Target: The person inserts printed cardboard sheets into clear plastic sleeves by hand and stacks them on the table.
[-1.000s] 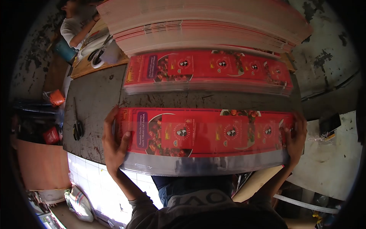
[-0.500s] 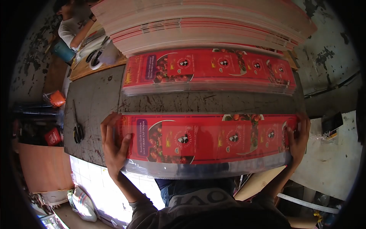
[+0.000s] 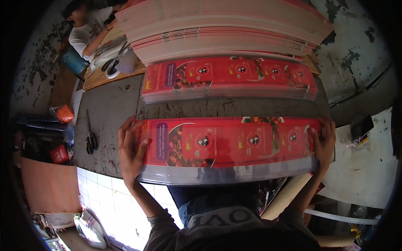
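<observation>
1. Head view: I see the red printed stack (image 3: pixel 234 142) spanning the gap between both hands, at the worktop's (image 3: pixel 188 109) near edge.
2. Left hand (image 3: pixel 133 150): thumb spread wide from fingers, holding the stack's left end.
3. Right hand (image 3: pixel 324 144): holding the right end, thumb on top.
4. Teal bin (image 3: pixel 73 62), upper left; I cannot tell its contents.

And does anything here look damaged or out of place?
Yes, mostly wear: the table is scratched and marked, and the wall at right has dark patches, as if paint flaked off. The front stack between the left hand and right hand looks fairly even; I see no spill.
</observation>
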The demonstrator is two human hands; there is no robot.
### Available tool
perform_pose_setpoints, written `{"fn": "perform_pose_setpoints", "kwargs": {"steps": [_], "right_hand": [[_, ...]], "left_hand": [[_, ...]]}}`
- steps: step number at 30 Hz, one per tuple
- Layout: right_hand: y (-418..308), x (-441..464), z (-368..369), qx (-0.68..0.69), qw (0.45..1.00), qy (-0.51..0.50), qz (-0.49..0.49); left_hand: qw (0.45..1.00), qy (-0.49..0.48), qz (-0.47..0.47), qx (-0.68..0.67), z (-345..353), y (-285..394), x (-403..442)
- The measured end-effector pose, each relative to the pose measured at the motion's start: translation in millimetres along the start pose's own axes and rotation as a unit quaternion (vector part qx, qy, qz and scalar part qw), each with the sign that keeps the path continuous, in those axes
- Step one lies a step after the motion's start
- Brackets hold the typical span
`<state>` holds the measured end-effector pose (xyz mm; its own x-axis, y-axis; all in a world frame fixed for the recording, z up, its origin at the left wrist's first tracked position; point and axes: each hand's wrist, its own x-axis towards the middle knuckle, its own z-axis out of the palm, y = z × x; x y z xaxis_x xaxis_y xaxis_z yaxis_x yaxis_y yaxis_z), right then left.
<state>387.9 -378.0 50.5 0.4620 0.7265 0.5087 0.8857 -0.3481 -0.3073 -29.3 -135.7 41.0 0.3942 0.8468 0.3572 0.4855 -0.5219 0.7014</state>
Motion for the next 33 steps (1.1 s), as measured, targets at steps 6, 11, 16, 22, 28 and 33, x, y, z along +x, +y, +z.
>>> {"fn": "perform_pose_setpoints", "kwargs": {"steps": [6,11,16,22,28,33], "right_hand": [[-3.3,-1.2,-0.4,0.003,1.000,0.000,0.029],[-0.8,-1.2,0.4,-0.007,1.000,0.004,0.023],[2.1,-2.3,1.5,-0.010,0.999,-0.007,0.033],[-0.9,-0.8,1.6,-0.013,0.999,-0.002,0.035],[-2.0,-0.2,1.9,-0.006,0.998,0.008,0.063],[-1.0,-1.1,2.1,-0.002,0.998,0.011,0.064]], "left_hand": [[1.000,-0.013,-0.002,-0.006,-1.9,1.4,-0.7],[1.000,-0.003,-0.011,-0.018,0.3,-2.5,-0.3],[0.998,-0.003,-0.005,-0.055,3.9,-5.2,-0.1],[0.999,-0.034,0.003,-0.014,-2.0,-10.0,-0.1],[0.999,-0.038,0.006,-0.019,-1.8,-9.7,-0.1],[0.996,-0.074,-0.019,-0.051,-3.8,-9.5,-1.7]]}}
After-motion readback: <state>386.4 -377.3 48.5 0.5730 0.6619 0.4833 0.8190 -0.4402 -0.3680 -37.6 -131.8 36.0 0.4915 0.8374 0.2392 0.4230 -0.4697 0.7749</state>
